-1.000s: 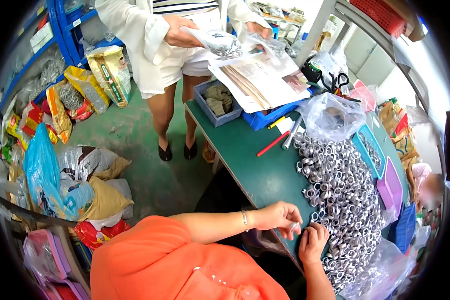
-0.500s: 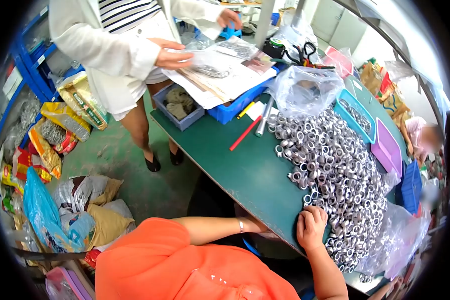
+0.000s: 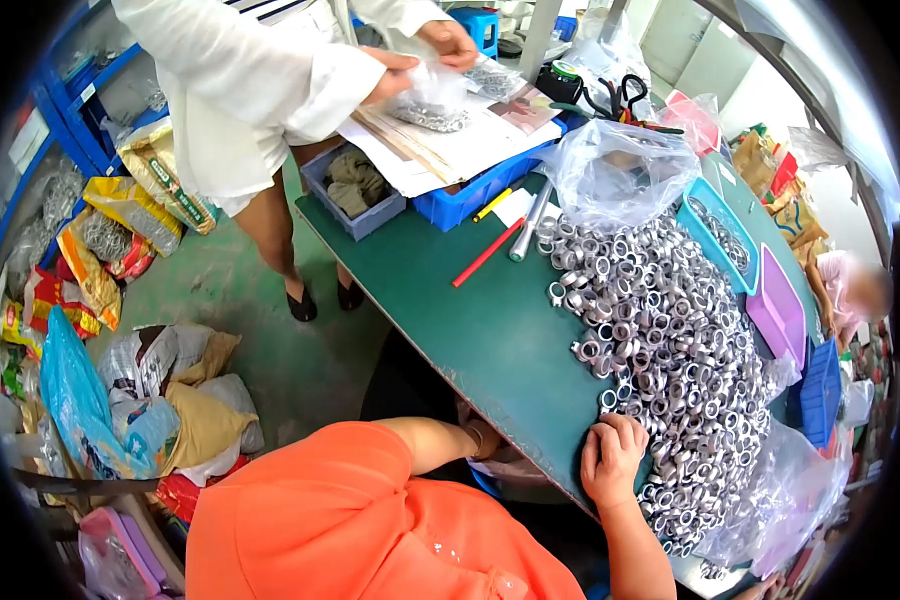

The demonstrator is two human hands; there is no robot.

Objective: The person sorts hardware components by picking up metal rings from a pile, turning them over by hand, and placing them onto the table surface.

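My right hand (image 3: 613, 458) rests on the green table (image 3: 430, 320) at the left edge of a big pile of grey metal rings (image 3: 670, 350). Its fingers are curled, and whatever may be inside them is hidden. One ring lies just above its fingertips. My left hand (image 3: 489, 438) is at the table's near edge, with its fingers hidden below the edge; a bracelet shows at the wrist. A clear plastic bag (image 3: 620, 175) sits at the far end of the pile.
A co-worker in white holds a clear bag of parts (image 3: 432, 105) over papers on a blue bin (image 3: 480, 195). A red pen (image 3: 488, 252), turquoise tray (image 3: 720, 235), purple tray (image 3: 778, 305) and blue tray (image 3: 820, 395) surround the pile. Sacks (image 3: 205, 410) lie on the floor. Another person is at far right.
My left hand has moved down from beside my right hand to below the table edge. The co-worker has lowered the bags over the papers; one lies there. The view has shifted.
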